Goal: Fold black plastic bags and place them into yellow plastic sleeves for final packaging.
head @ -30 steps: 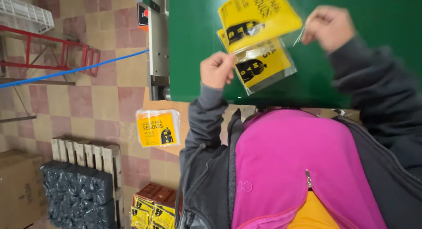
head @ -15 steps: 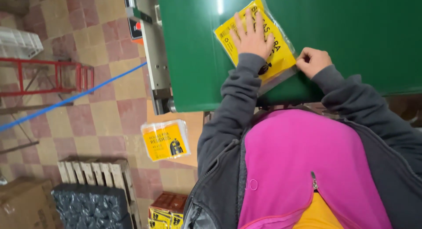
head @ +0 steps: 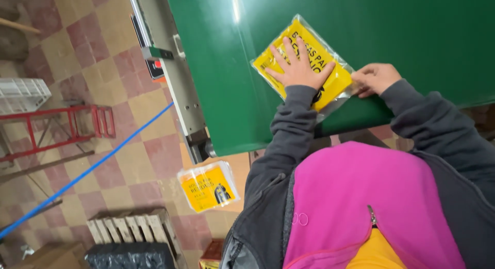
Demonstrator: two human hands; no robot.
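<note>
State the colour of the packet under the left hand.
Yellow with black print, in a clear wrapper; head view.

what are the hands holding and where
The left hand presses flat on the middle of the yellow packet on the green table; the right hand pinches its clear plastic edge.

We stand in a packing workshop: a green conveyor belt, a wooden pallet, a red metal rack on checkered tile floor, and yellow packets.

Hidden and cut-off parts
Left hand covers the packet's middle; right hand's fingers are tucked from sight; worktop runs past the frame's edge.
</note>
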